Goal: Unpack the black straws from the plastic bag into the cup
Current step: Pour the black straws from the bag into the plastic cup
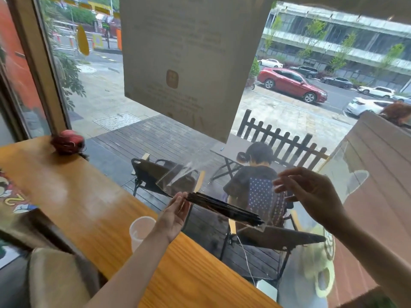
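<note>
A clear plastic bag (pixel 178 181) hangs in the air in front of the window. Inside it lies a bundle of black straws (pixel 224 207), sloping down to the right. My left hand (pixel 174 215) grips the left end of the bag and bundle between thumb and straight fingers. My right hand (pixel 311 193) hovers just right of the bag with its fingers spread and slightly blurred; I see nothing held in it. A translucent plastic cup (pixel 140 230) stands upright on the wooden counter (pixel 93 203), just left of my left wrist and below the bag.
The counter runs along a big window with a paper poster (pixel 186 58) stuck to it. A red round object (pixel 67 141) sits at the counter's far left end. A beige cushion (pixel 57 278) is at lower left. Outside, a person sits at a table.
</note>
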